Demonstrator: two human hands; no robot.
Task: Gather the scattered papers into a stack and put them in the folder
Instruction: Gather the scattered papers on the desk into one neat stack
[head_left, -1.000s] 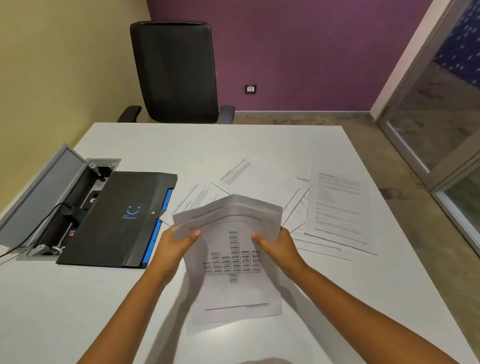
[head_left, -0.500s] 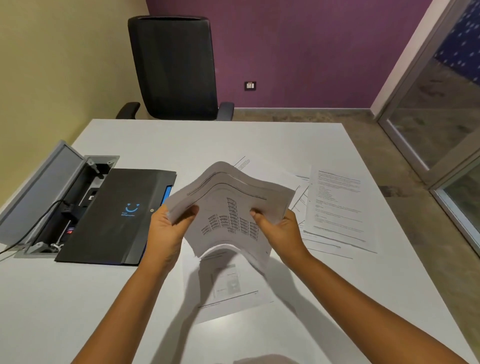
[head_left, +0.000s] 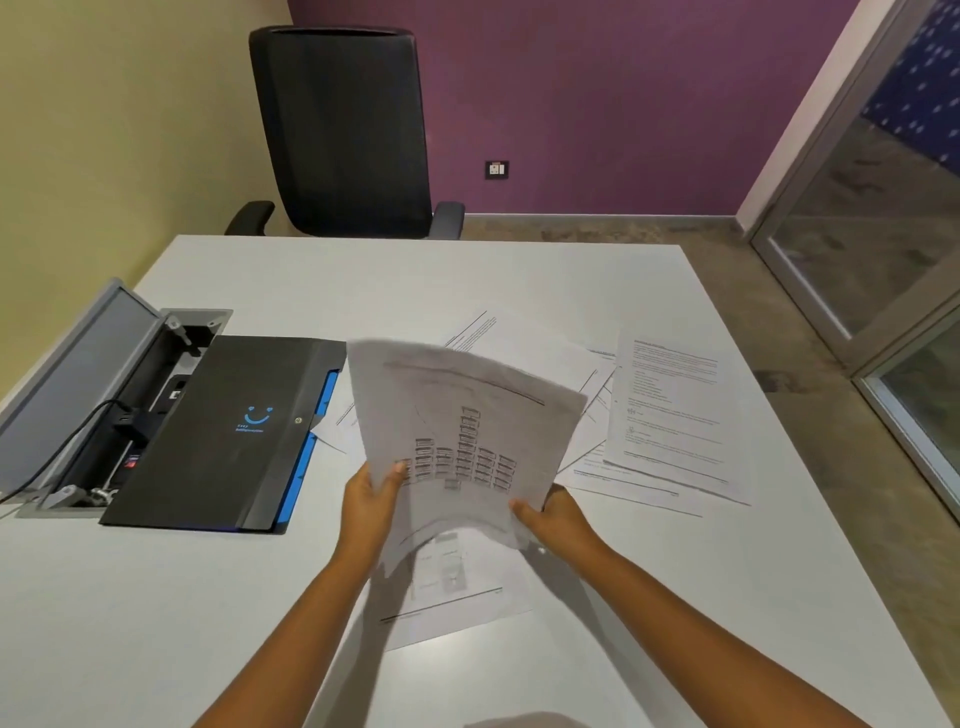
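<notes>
1. Holding a small bundle of white printed sheets (head_left: 467, 431) up off the white table (head_left: 363, 280), we grip its lower corners, one in each hand, so the pages stand nearly upright and bow slightly; this looks like a grip for squaring the edges.
2. Our left hand (head_left: 371, 501) pinches the lower left corner, thumb on the front face and fingers curled behind; our right hand (head_left: 550, 519) clamps the lower right corner in the same way.
3. One more white printed page (head_left: 457, 587) lies flat on the table directly beneath the raised bundle, not yet gathered.
4. Several loose white pages of text (head_left: 670, 410) are fanned across the table to the right and behind the bundle, overlapping one another, so we judge the gathering well short of done.
5. A black flat folder with a blue smiling-face mark and blue edge (head_left: 223, 431) lies closed on the table just left of the bundle, near enough for loading.
6. Further left sits an open grey cable box (head_left: 83, 384) set into the table; a black office chair (head_left: 340, 130) stands beyond the far edge.
</notes>
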